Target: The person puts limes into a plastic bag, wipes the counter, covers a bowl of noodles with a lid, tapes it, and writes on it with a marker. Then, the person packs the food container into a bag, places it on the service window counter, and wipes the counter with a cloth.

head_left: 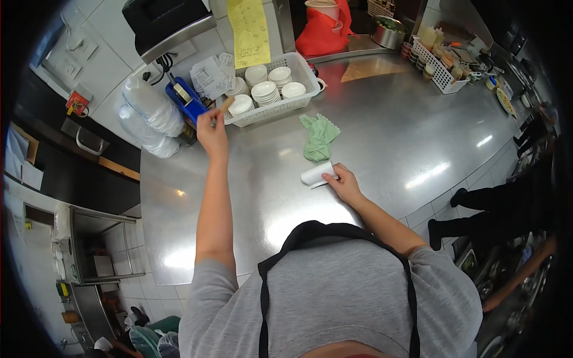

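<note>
My left hand [212, 132] is closed beside the blue tape dispenser [184, 98] at the upper left, with a small tan strip [227, 104] sticking up at its fingertips. Over the middle of the steel counter [262, 173], my right hand [346, 182] grips a rolled or folded white paper [317, 173] between thumb and fingers. Just beyond the paper lies a crumpled green cloth [319, 137]. A white plastic basket [310, 89] with stacks of small white dishes [265, 92] stands to the right of my left hand.
Wrapped stacks of clear cups [149, 113] stand at the counter's left edge. Loose paper slips [212, 76] lie behind the dispenser. A basket of bottles [441, 65] and a metal pot [388, 33] are at the back right. Another person's dark-trousered legs [477, 206] show at the right.
</note>
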`<state>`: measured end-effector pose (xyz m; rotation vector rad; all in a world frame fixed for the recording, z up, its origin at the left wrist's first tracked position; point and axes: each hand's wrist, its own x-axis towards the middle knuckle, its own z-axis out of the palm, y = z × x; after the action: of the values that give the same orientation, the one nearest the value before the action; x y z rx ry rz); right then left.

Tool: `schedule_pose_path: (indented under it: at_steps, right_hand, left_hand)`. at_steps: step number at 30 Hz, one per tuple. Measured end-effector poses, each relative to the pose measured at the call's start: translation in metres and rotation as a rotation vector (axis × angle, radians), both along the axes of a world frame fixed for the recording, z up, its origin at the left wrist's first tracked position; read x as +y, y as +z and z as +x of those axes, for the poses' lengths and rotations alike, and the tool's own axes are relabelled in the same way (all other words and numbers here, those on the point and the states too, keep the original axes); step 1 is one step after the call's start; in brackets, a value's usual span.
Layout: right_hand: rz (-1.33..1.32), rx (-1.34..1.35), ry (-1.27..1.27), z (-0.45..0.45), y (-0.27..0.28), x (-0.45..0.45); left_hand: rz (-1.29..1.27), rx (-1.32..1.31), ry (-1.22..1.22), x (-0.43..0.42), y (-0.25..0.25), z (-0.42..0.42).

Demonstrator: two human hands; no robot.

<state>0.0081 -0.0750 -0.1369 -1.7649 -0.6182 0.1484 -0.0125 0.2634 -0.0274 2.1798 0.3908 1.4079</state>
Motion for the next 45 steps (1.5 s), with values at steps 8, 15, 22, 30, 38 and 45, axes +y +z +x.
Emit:
schedule_pose_path:
  at_steps: [8, 15, 22, 30, 38, 45]
  right_hand:
    - [-0.116, -0.034, 0.085, 0.000, 0.009, -0.006]
    - [-0.086, -0.073, 0.116, 0.003, 0.014, -0.002]
    - [-0.066, -0.001, 0.062, 0.010, 0.004, -0.005]
    - [0.142, 0.420, -0.085, -0.017, -0.001, -0.005]
    - [0.453, 0.687, -0.380, -0.185, 0.003, -0.069]
    - [0.553, 0.883, -0.428, -0.312, -0.033, -0.149]
  left_hand:
    - [0.233, 0.099, 0.060, -0.001, 0.011, 0.038]
    - [0.193, 0.194, -0.073, -0.046, -0.053, 0.002]
    - [-0.151, 0.359, -0.232, -0.122, -0.110, -0.053]
    - [-0.097, 0.419, -0.869, -0.132, -0.117, -0.054]
    - [0.066, 0.596, -1.587, -0.226, -0.111, -0.117]
    - [0.438, 0.865, -2.050, -0.301, -0.141, -0.166]
